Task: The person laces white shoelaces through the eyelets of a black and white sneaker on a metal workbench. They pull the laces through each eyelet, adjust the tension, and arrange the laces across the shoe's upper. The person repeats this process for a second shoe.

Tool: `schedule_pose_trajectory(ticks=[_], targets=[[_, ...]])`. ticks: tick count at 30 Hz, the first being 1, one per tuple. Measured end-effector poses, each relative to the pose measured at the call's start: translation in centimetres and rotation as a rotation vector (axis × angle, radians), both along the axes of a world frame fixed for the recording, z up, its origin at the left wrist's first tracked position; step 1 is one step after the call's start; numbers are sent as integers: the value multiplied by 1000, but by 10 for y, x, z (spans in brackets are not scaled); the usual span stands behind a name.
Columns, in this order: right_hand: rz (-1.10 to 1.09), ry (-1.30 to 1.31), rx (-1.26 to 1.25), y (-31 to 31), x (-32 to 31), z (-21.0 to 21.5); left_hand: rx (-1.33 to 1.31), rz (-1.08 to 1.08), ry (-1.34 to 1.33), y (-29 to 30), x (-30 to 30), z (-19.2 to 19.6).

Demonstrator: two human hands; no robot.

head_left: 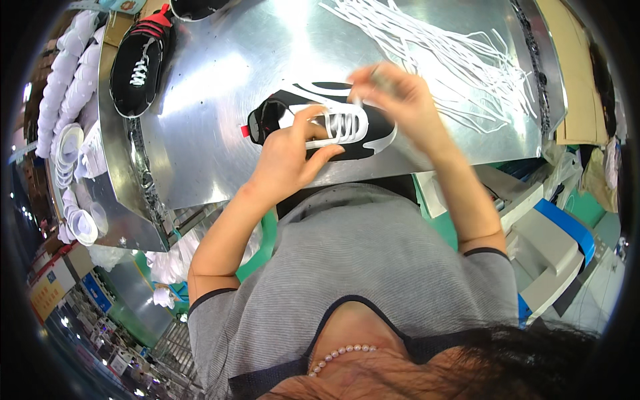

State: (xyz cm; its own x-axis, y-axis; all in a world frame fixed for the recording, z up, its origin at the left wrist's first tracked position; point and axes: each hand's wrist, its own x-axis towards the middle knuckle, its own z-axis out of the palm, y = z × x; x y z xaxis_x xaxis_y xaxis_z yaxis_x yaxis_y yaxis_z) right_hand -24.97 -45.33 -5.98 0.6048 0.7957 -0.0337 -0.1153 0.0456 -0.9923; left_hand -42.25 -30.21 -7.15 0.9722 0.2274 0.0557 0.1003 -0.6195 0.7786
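Observation:
A black and white sneaker (380, 125) lies on its sole on the metal table, toe to the right, with a red tab at its heel. White lace (344, 127) crosses its eyelets in several rows. My left hand (283, 157) grips the shoe at its opening, with the thumb on the near side of the lacing and the fingers bent over the tongue. Above the toe, my right hand (398, 100) is raised with its fingers pinched together. Motion blurs its fingertips, and what is between them cannot be made out.
Many loose white laces (447, 60) lie across the table's (220, 133) far right. A laced black shoe (137, 77) with red trim stands at the far left, and part of another dark shoe (193, 8) shows at the top edge. White rolled stacks (67, 73) line the left side.

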Motion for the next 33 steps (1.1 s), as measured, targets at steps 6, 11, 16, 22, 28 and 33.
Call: schedule_pose_trajectory(ticks=[6, 11, 16, 22, 28, 33], targets=[[87, -119, -242, 18, -27, -21, -243, 287, 248, 9, 7, 16], [59, -309, -256, 31, -26, -25, -162, 385, 194, -2, 8, 1], [36, -342, -314, 26, -30, -18, -41, 457, 121, -9, 12, 5], [76, -458, -434, -3, -36, 3, -101, 462, 101, -9, 13, 2], [131, -698, -450, -2, -36, -1, -10, 410, 35, -8, 10, 0], [152, -1061, -520, 28, -49, -18, -203, 416, 50, -17, 8, -5]])
